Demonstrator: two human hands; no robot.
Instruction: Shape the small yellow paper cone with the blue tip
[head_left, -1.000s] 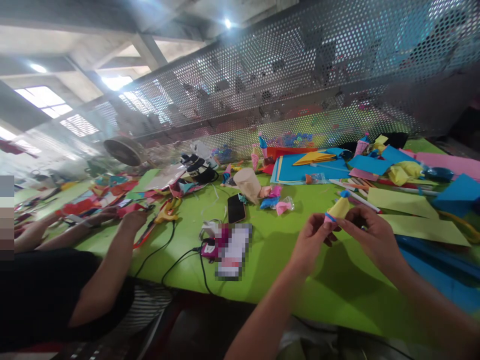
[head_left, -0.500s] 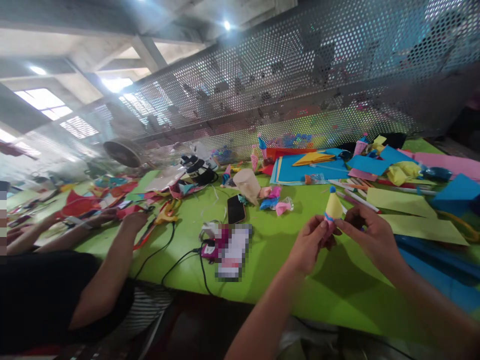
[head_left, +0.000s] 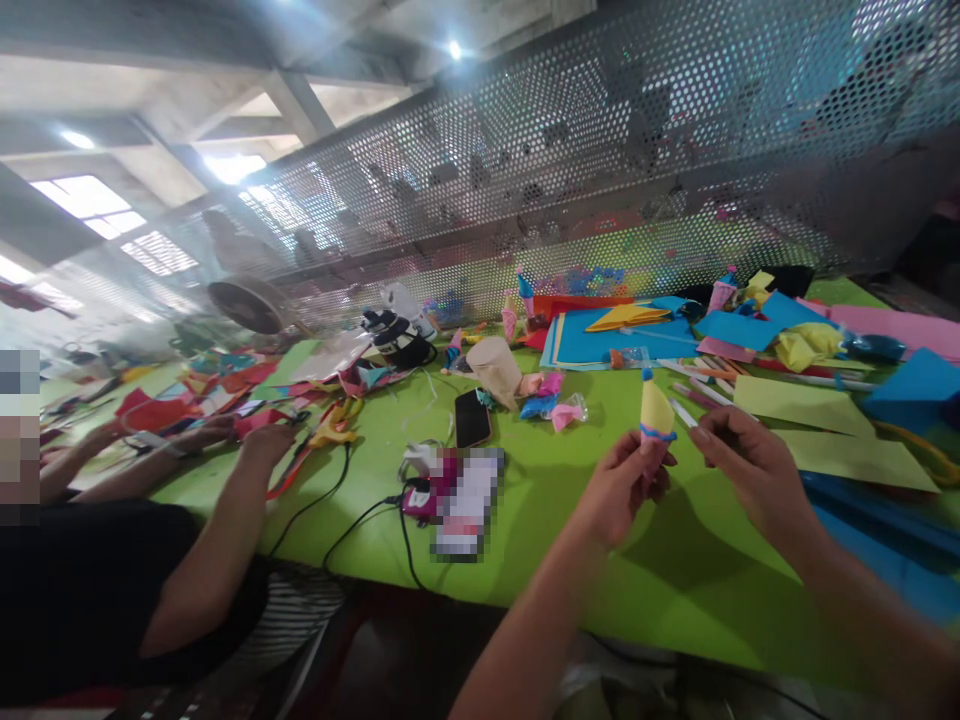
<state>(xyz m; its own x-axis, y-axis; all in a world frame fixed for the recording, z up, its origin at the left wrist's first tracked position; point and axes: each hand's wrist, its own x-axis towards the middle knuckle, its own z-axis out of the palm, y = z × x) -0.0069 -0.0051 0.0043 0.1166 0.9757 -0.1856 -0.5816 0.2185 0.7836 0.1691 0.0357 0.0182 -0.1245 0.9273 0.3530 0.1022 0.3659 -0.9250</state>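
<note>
In the head view, my left hand (head_left: 626,485) is closed round the pink lower part of a small paper cone ornament (head_left: 657,410). The ornament stands nearly upright, with a yellow pointed top, a blue ball at its tip and a blue band round its middle. To the right, my right hand (head_left: 742,465) has its thumb and forefinger pinched at a slim white stick (head_left: 683,413). The stick's near end is hidden by the fingers, and its free end points toward the ornament without clearly touching it.
Yellow paper strips (head_left: 802,405), blue sheets (head_left: 592,340) and several pens lie behind and right. A paper roll (head_left: 493,368), a dark phone (head_left: 472,418) and a power strip (head_left: 427,500) with cables stand left. A co-worker's arm (head_left: 217,540) reaches over the green table (head_left: 555,560).
My right hand has drawn away from the ornament to the right, and the white stick now shows at its fingertips. The ornament has shifted slightly left in my left hand, its band more visible.
</note>
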